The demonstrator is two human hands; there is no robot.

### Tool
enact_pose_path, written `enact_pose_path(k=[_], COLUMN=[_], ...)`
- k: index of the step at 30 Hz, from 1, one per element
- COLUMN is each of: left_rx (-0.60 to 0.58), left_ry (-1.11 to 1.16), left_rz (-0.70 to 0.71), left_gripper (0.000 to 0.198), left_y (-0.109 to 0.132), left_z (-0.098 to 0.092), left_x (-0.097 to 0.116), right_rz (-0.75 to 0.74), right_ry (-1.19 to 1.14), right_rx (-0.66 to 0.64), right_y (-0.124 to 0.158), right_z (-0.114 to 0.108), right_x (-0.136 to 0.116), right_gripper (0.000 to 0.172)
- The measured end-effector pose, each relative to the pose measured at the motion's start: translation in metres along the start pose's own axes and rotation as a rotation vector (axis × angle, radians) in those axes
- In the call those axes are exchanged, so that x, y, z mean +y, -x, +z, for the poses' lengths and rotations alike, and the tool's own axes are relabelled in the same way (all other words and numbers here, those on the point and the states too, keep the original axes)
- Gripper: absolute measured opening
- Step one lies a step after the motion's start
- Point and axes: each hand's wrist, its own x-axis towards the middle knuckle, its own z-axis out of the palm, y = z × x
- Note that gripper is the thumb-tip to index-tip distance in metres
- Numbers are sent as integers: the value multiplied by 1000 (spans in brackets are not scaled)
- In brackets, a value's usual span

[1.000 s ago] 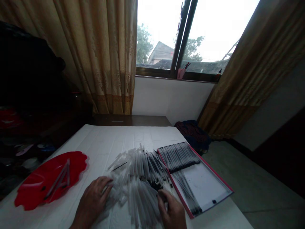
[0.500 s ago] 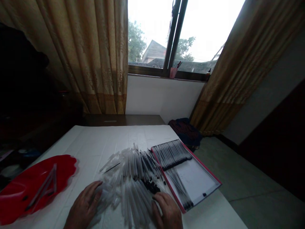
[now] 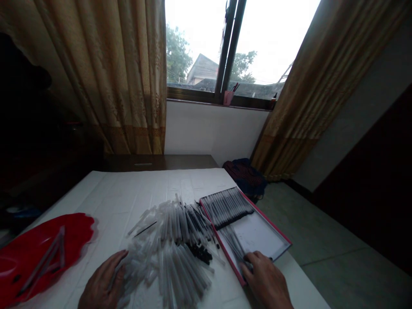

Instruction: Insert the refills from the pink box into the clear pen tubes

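My right hand [image 3: 266, 277] is at the near end of the shallow red-edged box [image 3: 262, 234]. Its thumb and fingers are bent together over the dark ends of the lower row of slim clear tubes [image 3: 233, 240]; what is between them is hidden. My left hand [image 3: 102, 281] rests on the table with loosely bent, outstretched fingers, beside a heap of small clear plastic pieces [image 3: 137, 266]. Between the hands lies a fanned pile of clear tubes [image 3: 182, 274]. Small black pieces [image 3: 200, 253] lie behind it, and dark-cored tubes [image 3: 180, 221] farther back.
A full row of black-ended tubes [image 3: 227, 207] fills the box's far part. On the left, a red scalloped tray [image 3: 75, 240] holds a few clear strips. The white table [image 3: 128, 189] ends before a window wall with curtains [image 3: 131, 86].
My right hand has moved right, from the tube pile to the lower row in the box. My left hand stays beside the clear pieces. The view has shifted slightly to the right.
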Motion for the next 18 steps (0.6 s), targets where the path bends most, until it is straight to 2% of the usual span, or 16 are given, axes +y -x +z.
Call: enact_pose_path(k=[4, 8, 12, 14, 18], left_rx=[22, 41, 90, 74, 40], left_ry=[-29, -49, -63, -49, 31], left_rz=[25, 72, 137, 170, 327], left_gripper=[33, 33, 33, 31, 29], left_y=[0, -4, -16, -25, -34], left_z=[0, -4, -14, -19, -21], left_x=[0, 3, 25, 45, 88], right_rz=[2, 25, 59, -36, -381], right_ry=[-16, -34, -151, -309, -671], right_rx=[-13, 46, 71, 71, -32], right_y=[1, -2, -2, 1, 11], right_z=[0, -4, -8, -7, 14], right_x=[-3, 4, 6, -2, -36], right_gripper=[23, 28, 33, 33, 26])
